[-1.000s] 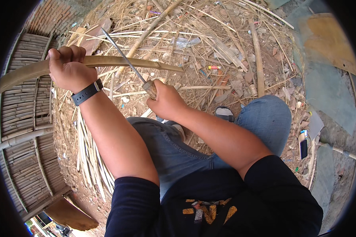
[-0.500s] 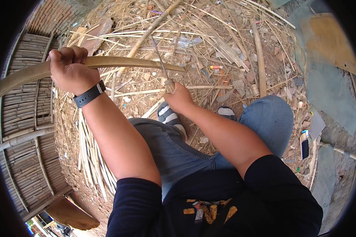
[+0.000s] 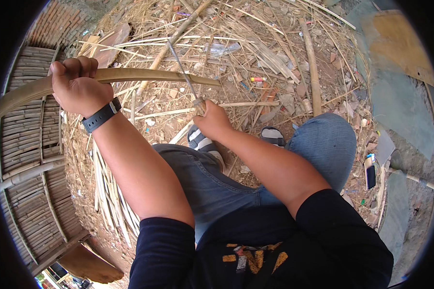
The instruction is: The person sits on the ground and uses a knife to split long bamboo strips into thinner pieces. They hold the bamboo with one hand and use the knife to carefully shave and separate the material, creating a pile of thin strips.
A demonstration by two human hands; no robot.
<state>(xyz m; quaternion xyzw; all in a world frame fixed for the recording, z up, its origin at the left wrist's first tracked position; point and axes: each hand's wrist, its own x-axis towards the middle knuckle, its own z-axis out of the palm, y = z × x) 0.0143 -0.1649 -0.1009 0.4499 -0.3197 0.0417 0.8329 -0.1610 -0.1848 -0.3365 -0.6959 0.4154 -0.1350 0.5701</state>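
A long, curved bamboo strip (image 3: pixel 144 74) stretches from the left edge of the view toward the middle. My left hand (image 3: pixel 82 89), with a dark watch on the wrist, grips it with the fingers curled over its far side. In my right hand (image 3: pixel 212 120) is the pale handle of a knife (image 3: pixel 182 66), its narrow-looking blade pointing up and leaning left. The blade crosses the strip near its right end; whether it cuts into the bamboo I cannot tell.
Thin bamboo splits (image 3: pixel 112 192) lie in a heap beside my left leg. Poles (image 3: pixel 312 72), straw and rubble litter the ground ahead. A phone (image 3: pixel 370 176) rests at the right, near grey sheets (image 3: pixel 400 106). A slatted bamboo panel (image 3: pixel 26 130) stands on the left.
Both hands appear slightly farther left as the whole view shifts a little. The knife blade leans more to the left and crosses the strip slightly farther from its right end.
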